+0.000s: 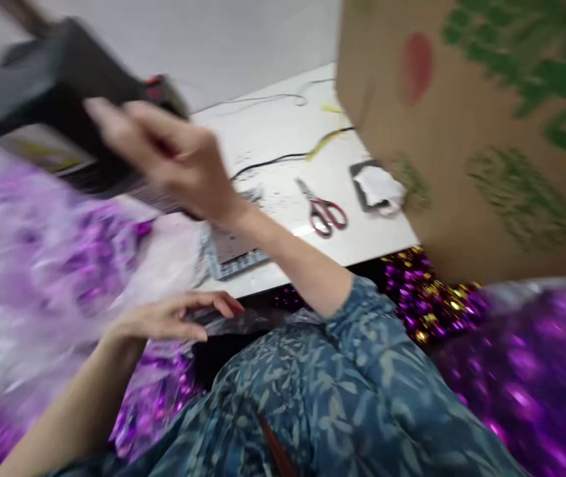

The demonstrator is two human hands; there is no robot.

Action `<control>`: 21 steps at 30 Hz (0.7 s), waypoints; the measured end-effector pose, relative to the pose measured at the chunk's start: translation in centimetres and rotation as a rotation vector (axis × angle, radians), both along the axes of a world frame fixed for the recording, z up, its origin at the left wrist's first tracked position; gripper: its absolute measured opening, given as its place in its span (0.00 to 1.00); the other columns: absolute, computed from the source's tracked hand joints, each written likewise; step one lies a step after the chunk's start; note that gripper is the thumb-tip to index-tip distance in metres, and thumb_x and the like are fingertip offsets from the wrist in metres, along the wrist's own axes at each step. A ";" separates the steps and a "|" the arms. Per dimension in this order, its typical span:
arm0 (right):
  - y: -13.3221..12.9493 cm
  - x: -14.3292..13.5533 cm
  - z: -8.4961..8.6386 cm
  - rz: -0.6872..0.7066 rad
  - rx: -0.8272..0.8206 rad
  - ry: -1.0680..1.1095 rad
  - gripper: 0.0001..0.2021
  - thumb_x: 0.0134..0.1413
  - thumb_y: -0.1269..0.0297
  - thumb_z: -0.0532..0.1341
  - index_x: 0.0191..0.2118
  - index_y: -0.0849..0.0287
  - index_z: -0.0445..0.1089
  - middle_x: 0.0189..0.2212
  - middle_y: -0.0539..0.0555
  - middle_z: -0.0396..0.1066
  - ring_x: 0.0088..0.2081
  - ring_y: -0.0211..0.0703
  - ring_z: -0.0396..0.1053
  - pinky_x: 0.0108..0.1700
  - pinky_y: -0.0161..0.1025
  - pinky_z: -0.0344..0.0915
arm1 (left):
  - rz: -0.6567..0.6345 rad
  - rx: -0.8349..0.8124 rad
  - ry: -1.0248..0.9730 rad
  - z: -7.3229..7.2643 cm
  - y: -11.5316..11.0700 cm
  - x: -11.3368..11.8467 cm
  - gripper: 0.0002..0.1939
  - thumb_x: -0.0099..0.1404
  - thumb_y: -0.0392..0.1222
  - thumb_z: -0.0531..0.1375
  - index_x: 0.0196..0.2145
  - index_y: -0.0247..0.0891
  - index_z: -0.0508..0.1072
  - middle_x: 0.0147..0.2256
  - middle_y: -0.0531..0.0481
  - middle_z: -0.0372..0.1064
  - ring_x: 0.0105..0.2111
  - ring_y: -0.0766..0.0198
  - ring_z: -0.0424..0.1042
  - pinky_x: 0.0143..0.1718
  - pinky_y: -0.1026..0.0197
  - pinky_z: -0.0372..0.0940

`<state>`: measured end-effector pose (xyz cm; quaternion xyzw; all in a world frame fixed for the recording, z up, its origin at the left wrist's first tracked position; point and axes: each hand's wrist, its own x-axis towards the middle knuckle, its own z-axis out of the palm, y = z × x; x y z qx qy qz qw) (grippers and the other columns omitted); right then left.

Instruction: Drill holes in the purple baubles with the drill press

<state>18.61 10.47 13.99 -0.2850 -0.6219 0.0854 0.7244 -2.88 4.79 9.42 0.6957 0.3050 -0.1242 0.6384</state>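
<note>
My right hand point(178, 159) reaches across to the upper left, smeared by motion, in front of a black boxy device point(98, 86) with a pale label on its side. Some of its fingers look bent; whether they touch the device or hold anything cannot be made out. Lower down, my left hand point(178, 317) has its fingers stretched and thumb apart, just off the table's front edge. Beside its fingertips lies crumpled clear plastic point(253, 322). Between the two hands, a flat tray-like piece with a blue-grey edge point(237, 265) rests on the white table point(273, 132), partly hidden by my right forearm.
Red-and-black-handled scissors point(321, 211) lie on the table, near a dark pad with a crumpled white cloth point(379, 187). A black cable point(273, 161) runs behind. A large printed cardboard box point(441, 165) stands right. Bags of shiny purple tinsel point(89, 252) crowd both sides.
</note>
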 end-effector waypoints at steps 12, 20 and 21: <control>2.5 0.6 0.8 -0.025 -0.025 0.312 0.36 0.55 0.30 0.64 0.22 0.54 0.47 0.13 0.42 0.48 0.16 0.23 0.49 0.25 0.36 0.44 | 1.113 0.679 0.094 -7.4 14.9 -9.8 0.09 0.60 0.27 0.63 0.35 0.37 0.78 0.45 0.40 0.81 0.52 0.51 0.80 0.66 0.48 0.70; 2.5 1.0 0.8 0.070 0.006 0.386 0.33 0.56 0.42 0.71 0.23 0.56 0.50 0.13 0.41 0.51 0.15 0.24 0.51 0.22 0.35 0.40 | 0.863 1.096 0.642 -10.0 19.2 -8.3 0.33 0.69 0.27 0.59 0.70 0.31 0.73 0.74 0.18 0.62 0.74 0.22 0.63 0.74 0.25 0.59; 2.7 1.0 0.8 0.070 0.028 0.403 0.34 0.55 0.42 0.72 0.22 0.57 0.50 0.13 0.41 0.51 0.15 0.24 0.50 0.21 0.35 0.39 | 0.867 1.091 0.697 -9.8 19.5 -8.3 0.35 0.69 0.28 0.59 0.73 0.32 0.71 0.74 0.18 0.62 0.73 0.22 0.65 0.73 0.26 0.62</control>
